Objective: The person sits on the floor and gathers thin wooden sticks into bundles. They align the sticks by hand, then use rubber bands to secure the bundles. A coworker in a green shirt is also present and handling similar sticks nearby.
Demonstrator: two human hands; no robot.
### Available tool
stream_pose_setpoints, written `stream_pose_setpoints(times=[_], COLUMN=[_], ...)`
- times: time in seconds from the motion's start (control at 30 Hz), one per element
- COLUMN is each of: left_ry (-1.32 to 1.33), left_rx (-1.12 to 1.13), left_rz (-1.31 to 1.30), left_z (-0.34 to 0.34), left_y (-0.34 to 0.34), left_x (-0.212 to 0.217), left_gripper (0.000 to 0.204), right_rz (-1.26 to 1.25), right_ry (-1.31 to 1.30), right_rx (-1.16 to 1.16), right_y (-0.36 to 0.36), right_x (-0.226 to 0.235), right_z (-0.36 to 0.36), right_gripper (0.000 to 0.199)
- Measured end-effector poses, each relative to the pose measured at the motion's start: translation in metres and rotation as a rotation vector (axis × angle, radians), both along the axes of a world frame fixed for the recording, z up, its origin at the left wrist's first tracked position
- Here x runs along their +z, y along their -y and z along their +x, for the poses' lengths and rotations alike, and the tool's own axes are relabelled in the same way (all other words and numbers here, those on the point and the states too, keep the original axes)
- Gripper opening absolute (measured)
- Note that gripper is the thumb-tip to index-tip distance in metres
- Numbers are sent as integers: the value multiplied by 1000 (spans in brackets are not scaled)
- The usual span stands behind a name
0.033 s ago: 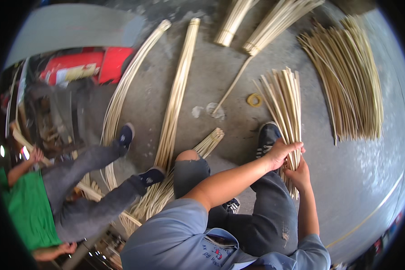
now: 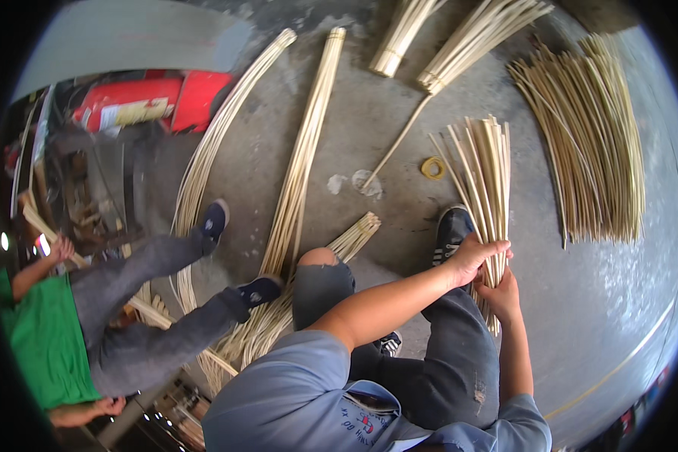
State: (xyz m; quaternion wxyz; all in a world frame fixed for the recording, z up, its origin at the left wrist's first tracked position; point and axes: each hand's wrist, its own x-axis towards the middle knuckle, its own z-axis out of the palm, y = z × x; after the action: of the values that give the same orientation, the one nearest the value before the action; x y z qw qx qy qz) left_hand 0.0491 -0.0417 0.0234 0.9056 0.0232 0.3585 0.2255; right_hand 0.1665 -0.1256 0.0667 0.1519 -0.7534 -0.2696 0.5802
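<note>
A bundle of pale, split bamboo or cane strips [image 2: 484,177] is held between both of my hands, its far ends fanned out. My left hand [image 2: 474,258] is closed around the strips, thumb laid across the top. Just below it, my right hand [image 2: 502,295] grips the same bundle from the right side. The near ends stick out beneath my hands, over my right leg. Beyond my shoe [image 2: 452,230] a yellow ring-shaped coil [image 2: 432,168] lies on the floor, left of the bundle.
A wide spread of strips [image 2: 591,143] lies at the right. Tied bundles [image 2: 390,59] are at the back, with long bundles [image 2: 305,151] to the left. More strips [image 2: 267,324] lie beside my left knee. A co-worker in a green shirt [image 2: 49,350] sits at left, near a red object [image 2: 200,102].
The view has shifted slightly, so the floor and bundles appear a little farther right. Both hands keep their hold on the strips.
</note>
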Motion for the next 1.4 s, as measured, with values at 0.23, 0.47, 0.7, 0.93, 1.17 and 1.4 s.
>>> stream_pose_setpoints(times=[0.23, 0.47, 0.7, 0.93, 1.17, 1.4], left_ry=[55, 217, 200, 39, -175, -851], left_rx=[68, 11, 44, 238, 350, 152], left_rz=[6, 83, 14, 135, 585, 782], left_z=[-16, -16, -22, -37, -118, -246], left_y=[-18, -37, -42, -31, -19, 39], left_x=[9, 16, 22, 48, 101, 88], left_gripper=[40, 57, 58, 30, 52, 36], right_rz=[-20, -5, -49, 2, 252, 741], right_ry=[-207, -601, -547, -199, 14, -38], right_rx=[-34, -177, -146, 174, 383, 479], right_y=[-11, -22, -22, -37, -69, -129], right_x=[-9, 8, 5, 23, 57, 112], right_z=[1, 1, -4, -24, -56, -69], right_gripper=[31, 29, 41, 36, 26, 12])
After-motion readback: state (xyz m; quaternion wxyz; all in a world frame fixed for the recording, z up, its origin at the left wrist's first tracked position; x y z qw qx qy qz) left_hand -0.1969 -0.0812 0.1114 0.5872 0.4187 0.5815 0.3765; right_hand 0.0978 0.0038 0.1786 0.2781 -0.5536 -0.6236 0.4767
